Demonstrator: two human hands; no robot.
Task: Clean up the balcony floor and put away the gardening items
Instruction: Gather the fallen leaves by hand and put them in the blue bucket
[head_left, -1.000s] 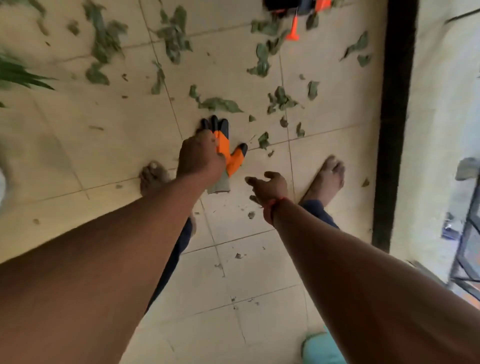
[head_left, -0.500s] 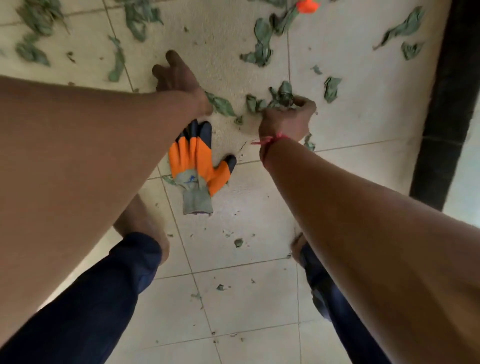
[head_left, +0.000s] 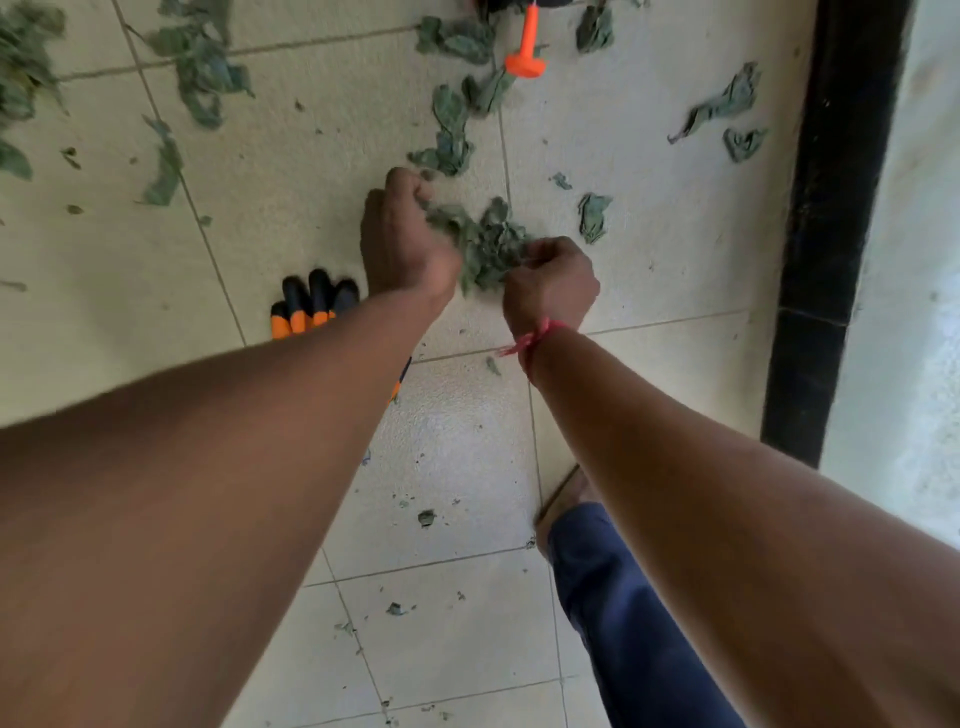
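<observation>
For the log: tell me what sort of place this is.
Probably a home balcony used for gardening: pale floor tiles strewn with wilted green leaves, an orange-and-black gardening glove lying there, and an orange tool handle.

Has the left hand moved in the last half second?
Yes. Against the glove, the left hand has gone right, from beyond its fingertips to the leaf pile.

Soft, even daylight is spread over the tiled floor (head_left: 291, 156), with a pale sheen on one central tile. The wall (head_left: 909, 260) at right is washed out. The left forearm (head_left: 208, 493) and the upper-left leaves (head_left: 21, 62) are blurred, and the grout lines are bowed by wide-angle distortion.
</observation>
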